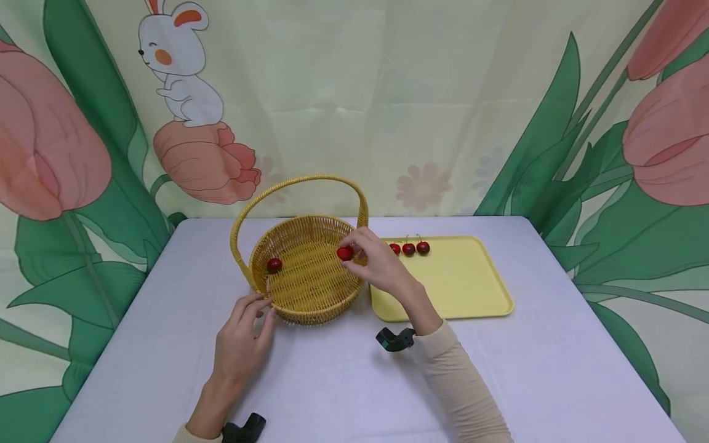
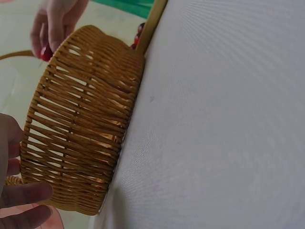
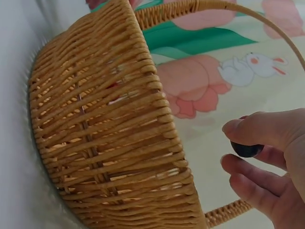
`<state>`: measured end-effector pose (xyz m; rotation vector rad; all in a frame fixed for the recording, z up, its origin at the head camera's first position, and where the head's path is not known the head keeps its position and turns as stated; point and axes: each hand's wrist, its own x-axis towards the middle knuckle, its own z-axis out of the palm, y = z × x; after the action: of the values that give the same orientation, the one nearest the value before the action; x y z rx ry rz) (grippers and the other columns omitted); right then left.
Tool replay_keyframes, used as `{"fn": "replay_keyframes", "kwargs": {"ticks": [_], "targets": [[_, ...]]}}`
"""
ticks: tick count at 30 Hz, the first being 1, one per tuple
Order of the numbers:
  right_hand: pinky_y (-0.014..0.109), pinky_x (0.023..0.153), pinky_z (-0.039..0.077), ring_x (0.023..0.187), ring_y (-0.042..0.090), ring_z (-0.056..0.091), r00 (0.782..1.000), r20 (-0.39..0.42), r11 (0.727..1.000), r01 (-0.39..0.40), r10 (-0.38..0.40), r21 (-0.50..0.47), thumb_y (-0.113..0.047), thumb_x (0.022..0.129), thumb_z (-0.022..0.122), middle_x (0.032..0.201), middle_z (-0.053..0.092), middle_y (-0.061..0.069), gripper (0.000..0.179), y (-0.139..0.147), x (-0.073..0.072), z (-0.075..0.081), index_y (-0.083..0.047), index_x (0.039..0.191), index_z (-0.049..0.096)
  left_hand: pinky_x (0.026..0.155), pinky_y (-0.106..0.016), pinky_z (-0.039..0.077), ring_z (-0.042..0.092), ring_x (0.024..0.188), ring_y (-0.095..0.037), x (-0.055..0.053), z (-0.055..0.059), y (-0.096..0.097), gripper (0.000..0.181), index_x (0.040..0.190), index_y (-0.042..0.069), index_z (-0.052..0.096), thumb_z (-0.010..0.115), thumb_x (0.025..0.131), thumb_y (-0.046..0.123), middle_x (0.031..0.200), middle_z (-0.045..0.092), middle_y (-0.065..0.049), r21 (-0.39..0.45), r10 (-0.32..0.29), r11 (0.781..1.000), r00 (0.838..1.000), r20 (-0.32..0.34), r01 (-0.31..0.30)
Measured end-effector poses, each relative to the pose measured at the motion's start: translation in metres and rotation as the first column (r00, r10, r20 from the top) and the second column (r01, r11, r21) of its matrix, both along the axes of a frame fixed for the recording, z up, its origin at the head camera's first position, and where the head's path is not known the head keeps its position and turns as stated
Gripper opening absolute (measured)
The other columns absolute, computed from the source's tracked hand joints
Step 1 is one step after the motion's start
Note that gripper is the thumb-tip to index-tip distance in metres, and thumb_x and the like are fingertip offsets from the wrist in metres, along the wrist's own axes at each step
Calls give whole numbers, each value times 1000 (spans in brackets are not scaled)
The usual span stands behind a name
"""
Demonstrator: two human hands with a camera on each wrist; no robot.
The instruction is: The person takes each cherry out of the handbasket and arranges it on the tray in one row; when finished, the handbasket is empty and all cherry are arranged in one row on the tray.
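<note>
My right hand (image 1: pixel 378 260) pinches a red cherry (image 1: pixel 345 253) between thumb and fingers, over the right side of a round wicker basket (image 1: pixel 310 317). In the right wrist view this cherry (image 3: pixel 246 150) looks dark against the fingers, just past the rim. Another cherry (image 1: pixel 274 265) lies inside the basket at the left. My left hand (image 1: pixel 242 338) holds the basket's front-left rim near the foot of the handle, thumb and fingertips at the rim. The left wrist view shows two of its fingers (image 2: pixel 28 193) in front of the woven wall.
A pale yellow tray (image 1: pixel 454 289) lies right of the basket, partly behind my right forearm. Three cherries (image 1: pixel 408 249) with stems sit in a row along its back edge. The basket's tall arched handle (image 1: pixel 299 178) rises over it. Behind the white-covered table (image 1: pixel 332 387) hangs a printed curtain (image 1: pixel 443 92).
</note>
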<state>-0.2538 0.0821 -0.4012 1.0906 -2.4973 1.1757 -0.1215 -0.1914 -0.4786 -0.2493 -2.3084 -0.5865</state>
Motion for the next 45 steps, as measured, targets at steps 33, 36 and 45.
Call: {"fn": "replay_keyframes", "kwargs": {"ticks": [33, 36, 45], "targets": [[12, 75, 53, 98, 31, 69, 926, 50, 902, 375, -374, -212, -3, 88, 74, 120, 62, 16, 40, 101, -36, -2, -2, 127, 62, 60, -36, 58, 70, 80, -22, 0, -2, 0, 27, 107, -2, 71, 77, 82, 7, 114, 67, -13, 42, -13, 999, 1000, -12, 14], [7, 75, 49, 101, 31, 68, 897, 98, 878, 442, -431, -181, -7, 90, 73, 124, 61, 16, 42, 110, -40, -8, -3, 129, 61, 60, -35, 57, 70, 80, -22, 0, -2, 0, 27, 107, -2, 71, 77, 83, 8, 114, 67, -12, 39, -12, 999, 1000, -14, 12], [43, 91, 56, 109, 35, 64, 822, 223, 827, 553, -524, -97, -7, 93, 69, 131, 57, 18, 42, 131, -52, -29, -2, 133, 58, 60, -36, 57, 70, 81, -20, 1, 0, 1, 27, 108, -1, 71, 75, 85, 11, 115, 66, -12, 43, -13, 999, 1000, -9, 14]]}}
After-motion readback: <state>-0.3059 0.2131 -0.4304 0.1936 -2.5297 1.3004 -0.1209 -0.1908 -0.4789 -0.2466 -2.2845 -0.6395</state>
